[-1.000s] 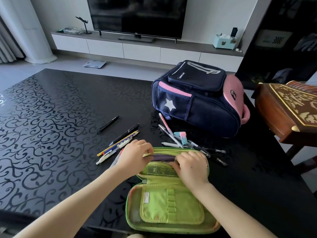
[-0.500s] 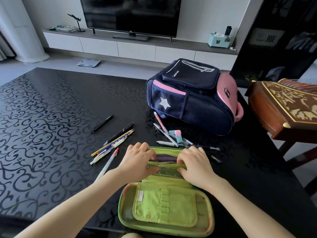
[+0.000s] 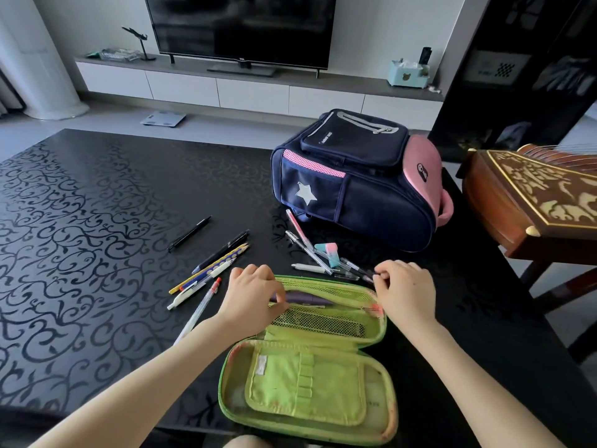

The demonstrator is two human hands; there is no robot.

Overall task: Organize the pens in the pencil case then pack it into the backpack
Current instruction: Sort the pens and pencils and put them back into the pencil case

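Black scroll-patterned table [image 3: 97, 221] fills the foreground, with a television [image 3: 242, 27] on a white cabinet [image 3: 252, 92] behind. Your open green pencil case [image 3: 307, 399] lies at the table's near edge. The backpack [image 3: 371, 189] sits beyond it, with loose pens [image 3: 221, 252] between. Your left hand [image 3: 252, 299] pinches the case's mesh pocket rim. Your right hand [image 3: 403, 292] curls at its far corner, grip unclear.

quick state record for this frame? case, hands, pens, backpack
pencil case: green, open flat on the black table
purple pen: in the case's far half, at the mesh pocket
left hand: fingers curled at the purple pen's left end; grip unclear
right hand: at the case's far right corner; hold unclear
left pens: loose, left of case
far pens: loose beyond case, with eraser
backpack: on table beyond pens; case not packed
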